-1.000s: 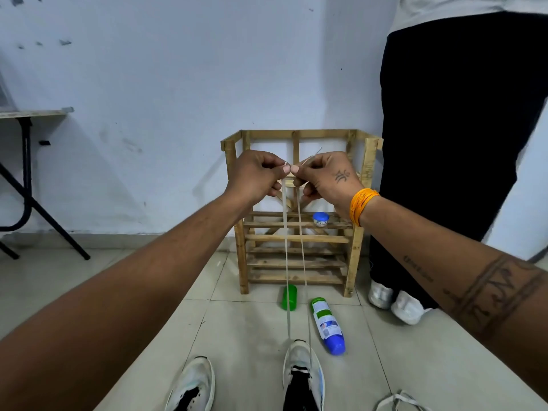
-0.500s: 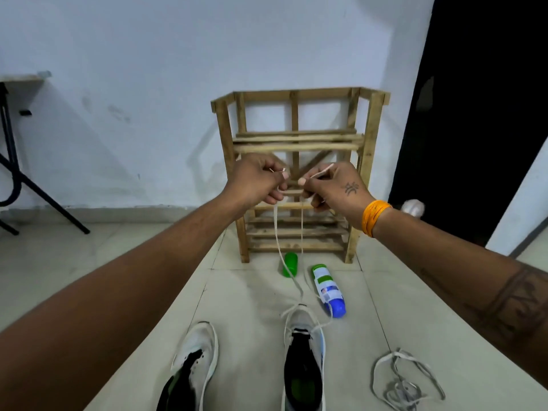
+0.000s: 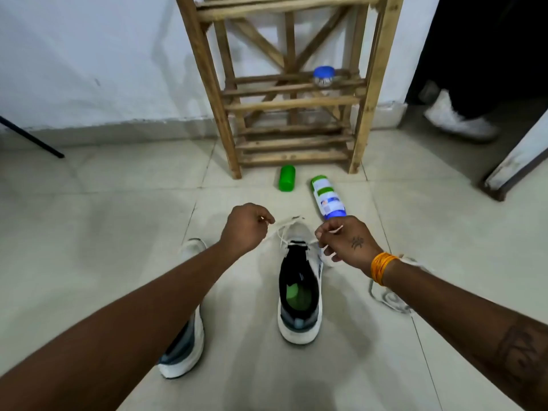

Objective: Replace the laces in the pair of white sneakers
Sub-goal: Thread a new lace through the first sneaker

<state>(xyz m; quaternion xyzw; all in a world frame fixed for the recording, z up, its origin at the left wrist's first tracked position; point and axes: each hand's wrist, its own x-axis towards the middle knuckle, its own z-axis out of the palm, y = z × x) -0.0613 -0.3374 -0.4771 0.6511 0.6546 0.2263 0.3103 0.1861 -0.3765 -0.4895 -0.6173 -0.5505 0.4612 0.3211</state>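
Two white sneakers stand on the tiled floor. The right sneaker point(image 3: 300, 295) shows its black tongue and green insole, and a white lace point(image 3: 282, 232) is threaded through its front eyelets. My left hand point(image 3: 244, 229) pinches one end of that lace just left of the toe. My right hand point(image 3: 345, 241) pinches the other end to the right of the toe, so the two ends are spread apart low over the shoe. The left sneaker point(image 3: 185, 336) is mostly hidden under my left forearm. A loose lace point(image 3: 391, 298) lies on the floor beneath my right forearm.
A wooden rack point(image 3: 292, 93) stands against the wall straight ahead with a blue-capped jar point(image 3: 323, 76) on a shelf. A green cap point(image 3: 286, 178) and a spray can point(image 3: 327, 198) lie before it. A person's white shoe point(image 3: 456, 118) is at right. A door edge point(image 3: 516, 161) juts in.
My hands have dropped from chest height down to just above the right sneaker and moved apart, each still pinching a lace end. The view has tilted down towards the floor.
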